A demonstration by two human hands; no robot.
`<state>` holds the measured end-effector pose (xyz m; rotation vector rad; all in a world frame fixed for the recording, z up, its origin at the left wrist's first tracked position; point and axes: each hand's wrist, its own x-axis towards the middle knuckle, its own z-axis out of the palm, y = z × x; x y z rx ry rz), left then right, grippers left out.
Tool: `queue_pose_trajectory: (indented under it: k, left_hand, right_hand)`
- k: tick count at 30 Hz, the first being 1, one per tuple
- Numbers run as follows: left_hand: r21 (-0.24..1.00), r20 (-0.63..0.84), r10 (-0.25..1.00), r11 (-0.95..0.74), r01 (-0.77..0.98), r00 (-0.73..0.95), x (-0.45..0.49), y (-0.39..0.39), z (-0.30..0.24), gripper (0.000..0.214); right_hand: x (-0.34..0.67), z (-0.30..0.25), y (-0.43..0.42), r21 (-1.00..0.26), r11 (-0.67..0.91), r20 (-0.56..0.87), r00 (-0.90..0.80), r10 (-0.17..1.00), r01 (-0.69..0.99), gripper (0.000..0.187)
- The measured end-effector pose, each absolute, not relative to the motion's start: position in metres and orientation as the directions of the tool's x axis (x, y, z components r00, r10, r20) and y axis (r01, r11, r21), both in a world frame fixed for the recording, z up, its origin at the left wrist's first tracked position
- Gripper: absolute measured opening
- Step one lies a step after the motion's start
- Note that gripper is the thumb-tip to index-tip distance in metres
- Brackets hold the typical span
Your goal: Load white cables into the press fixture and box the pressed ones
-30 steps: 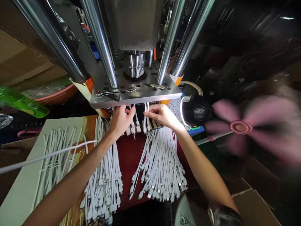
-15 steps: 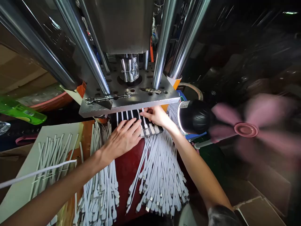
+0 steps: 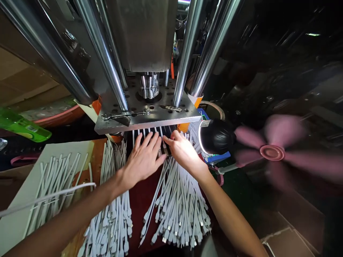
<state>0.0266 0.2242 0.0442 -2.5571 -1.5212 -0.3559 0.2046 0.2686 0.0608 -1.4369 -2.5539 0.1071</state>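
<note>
White cables (image 3: 161,131) lie side by side in a black slotted fixture under the steel plate (image 3: 150,123) of a press. My left hand (image 3: 143,159) rests flat over the fixture's front, fingers spread across the cables, hiding much of it. At the fixture's right side, my right hand (image 3: 184,151) has its fingers curled and pinched at a white cable; the exact grip is partly hidden. Below it fans a bundle of white cables with plugs (image 3: 179,207). Another cable bundle (image 3: 114,214) hangs to the left, beside my left forearm.
Steel columns (image 3: 184,53) rise around the press. On its plate lie a wrench (image 3: 125,114) and a blade (image 3: 171,108). To the right are a lit black lamp (image 3: 218,136) and a spinning pink fan (image 3: 272,152). More cables lie on a board (image 3: 16,203) at left, near a green bottle (image 3: 29,128).
My left hand has spread its fingers wider. My right hand has come lower and nearer, its back now turned more to the camera. The view has shifted slightly.
</note>
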Motion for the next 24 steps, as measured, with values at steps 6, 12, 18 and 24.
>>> queue_pose_trajectory:
  k: [6, 12, 18, 24]
  left_hand:
    - [0.049, 0.296, 0.870, -0.426, 0.903, 0.394, 0.023, 0.251, 0.051, 0.053]
    - [0.095, 0.301, 0.860, -0.456, 0.885, 0.411, 0.015, 0.279, 0.051, 0.043]
    - [0.106, 0.335, 0.839, -0.485, 0.868, 0.428, 0.010, 0.314, 0.066, 0.038]
    - [0.095, 0.373, 0.913, -0.216, 0.972, 0.167, -0.034, 0.170, 0.057, 0.033]
  right_hand:
    - [0.174, 0.067, 0.304, -0.095, 0.442, 0.101, -0.433, 0.896, 0.892, 0.042]
    - [0.166, 0.062, 0.338, -0.157, 0.446, 0.118, -0.432, 0.894, 0.881, 0.039]
    - [0.167, 0.075, 0.345, -0.206, 0.487, 0.163, -0.461, 0.872, 0.849, 0.040]
    - [0.221, 0.056, 0.194, -0.233, 0.332, 0.195, -0.290, 0.937, 0.914, 0.020]
